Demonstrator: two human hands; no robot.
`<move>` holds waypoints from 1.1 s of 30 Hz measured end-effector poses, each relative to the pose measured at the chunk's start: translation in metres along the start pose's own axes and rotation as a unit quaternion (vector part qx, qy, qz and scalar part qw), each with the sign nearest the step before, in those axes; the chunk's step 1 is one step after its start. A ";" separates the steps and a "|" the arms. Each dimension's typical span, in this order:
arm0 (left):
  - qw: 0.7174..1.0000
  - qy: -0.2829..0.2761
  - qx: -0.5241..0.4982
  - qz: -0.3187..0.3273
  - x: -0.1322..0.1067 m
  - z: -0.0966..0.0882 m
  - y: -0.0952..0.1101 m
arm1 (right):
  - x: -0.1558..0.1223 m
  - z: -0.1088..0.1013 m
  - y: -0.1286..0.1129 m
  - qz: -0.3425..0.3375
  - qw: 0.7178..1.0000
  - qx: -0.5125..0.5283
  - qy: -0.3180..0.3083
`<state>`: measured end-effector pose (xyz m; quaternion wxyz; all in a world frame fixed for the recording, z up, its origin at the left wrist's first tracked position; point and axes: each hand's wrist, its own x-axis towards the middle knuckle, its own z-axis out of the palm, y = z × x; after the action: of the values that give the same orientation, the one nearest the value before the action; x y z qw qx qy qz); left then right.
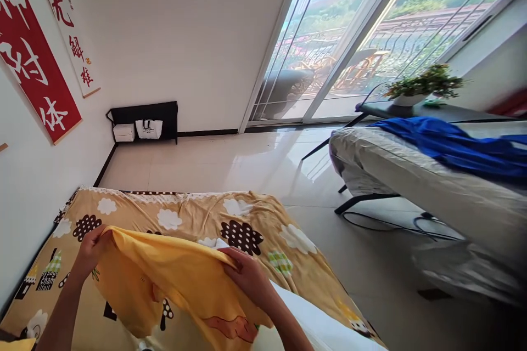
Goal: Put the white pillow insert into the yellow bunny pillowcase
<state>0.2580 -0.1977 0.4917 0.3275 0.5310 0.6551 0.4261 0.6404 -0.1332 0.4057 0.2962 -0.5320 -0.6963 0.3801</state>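
Observation:
Both my hands hold up a yellow garment [181, 279] by its upper edge over a bed. My left hand [89, 251] pinches the left corner of the cloth. My right hand [244, 274] grips the edge further right, fingers closed over the fabric. An orange print shows low on the garment. Under it lies a tan bedspread [197, 214] patterned with white clouds and brown dotted trees.
White wall with red and white calligraphy banners [28, 60] at left. A black low rack [144, 120] with a white bag stands at the far wall. At right, a covered bench [411, 175] with blue cloth [453, 145], a potted plant [424, 85], cables on the tiled floor, sliding glass doors.

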 end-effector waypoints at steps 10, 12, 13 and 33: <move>0.996 -0.050 0.069 0.041 0.027 -0.077 -0.025 | 0.028 0.027 0.022 0.070 0.979 0.021 0.189; 0.986 -0.126 0.103 0.043 0.032 -0.098 -0.031 | 0.033 0.037 0.006 0.090 0.960 0.153 0.217; 0.977 -0.172 0.123 0.039 0.035 -0.108 -0.035 | 0.036 0.041 -0.004 0.106 0.945 0.211 0.228; 0.915 -0.154 0.366 -0.067 0.050 -0.095 -0.249 | 0.001 -0.017 -0.070 0.086 0.932 0.086 0.342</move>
<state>0.0594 -0.1875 0.3076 0.2352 0.6280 0.7403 0.0467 0.6175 -0.1386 0.4739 0.5270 -0.6603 -0.4689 0.2575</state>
